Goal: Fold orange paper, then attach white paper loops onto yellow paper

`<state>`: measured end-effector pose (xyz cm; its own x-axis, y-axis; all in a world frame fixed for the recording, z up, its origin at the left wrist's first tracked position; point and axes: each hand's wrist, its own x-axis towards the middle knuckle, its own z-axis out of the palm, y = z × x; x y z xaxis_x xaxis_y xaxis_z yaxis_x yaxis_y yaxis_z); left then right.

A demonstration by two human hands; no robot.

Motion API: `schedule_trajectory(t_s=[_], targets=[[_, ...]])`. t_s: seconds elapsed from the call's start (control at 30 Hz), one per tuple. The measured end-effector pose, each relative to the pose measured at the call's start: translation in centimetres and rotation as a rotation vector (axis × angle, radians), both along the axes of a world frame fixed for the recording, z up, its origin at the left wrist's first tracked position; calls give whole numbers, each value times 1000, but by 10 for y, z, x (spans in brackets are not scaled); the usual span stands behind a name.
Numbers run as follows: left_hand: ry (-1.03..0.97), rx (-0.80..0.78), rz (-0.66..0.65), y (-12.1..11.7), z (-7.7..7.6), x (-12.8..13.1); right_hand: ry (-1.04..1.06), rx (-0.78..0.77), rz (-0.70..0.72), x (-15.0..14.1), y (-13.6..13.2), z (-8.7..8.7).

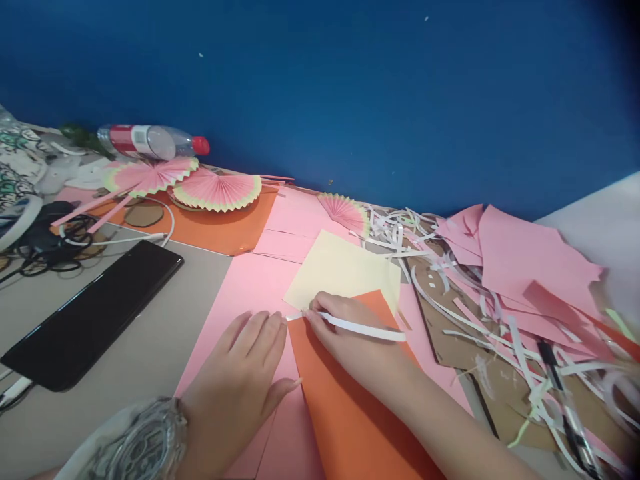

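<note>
My right hand [350, 333] pinches a narrow white paper strip [370, 329] over the top edge of an orange sheet [345, 393]. One end of the strip sticks out past my fingertips to the left, while the longer tail curves right across the back of the hand. My left hand [245, 373] lies flat with its fingers stretched out on a pink sheet [215, 320], its fingertips close to the strip's left end. Whether they touch that end I cannot tell. Behind both hands rests a pale yellow sheet [330, 267].
Pleated pink paper fans [220, 190] and a plastic bottle [150, 141] lie along the blue wall [320, 87]. To the left are a black phone [95, 313] and cables [60, 230]. Paper scraps [530, 253], cardboard [440, 320] and a pen [565, 400] spread out at right.
</note>
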<state>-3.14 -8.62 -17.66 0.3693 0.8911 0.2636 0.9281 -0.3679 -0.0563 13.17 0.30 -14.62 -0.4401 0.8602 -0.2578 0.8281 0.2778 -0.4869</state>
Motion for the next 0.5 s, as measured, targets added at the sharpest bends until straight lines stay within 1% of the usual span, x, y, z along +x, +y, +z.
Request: schedule_trajectory(t_s=[0.07,0.13,0.23,0.33,0.5], targets=[[-48,-38,50,-1,1,1,21,-21,-16,1,0,-4],[-79,-70,73,0,1,1,36,-12,3,1,1,-6],[-92,-66,34,3,-2,-1,34,37,50,2,4,-10],[-84,-78,2,5,-7,-3,22,61,57,3,6,-14],[-99,-90,15,5,-12,-3,-26,73,72,3,9,-19]])
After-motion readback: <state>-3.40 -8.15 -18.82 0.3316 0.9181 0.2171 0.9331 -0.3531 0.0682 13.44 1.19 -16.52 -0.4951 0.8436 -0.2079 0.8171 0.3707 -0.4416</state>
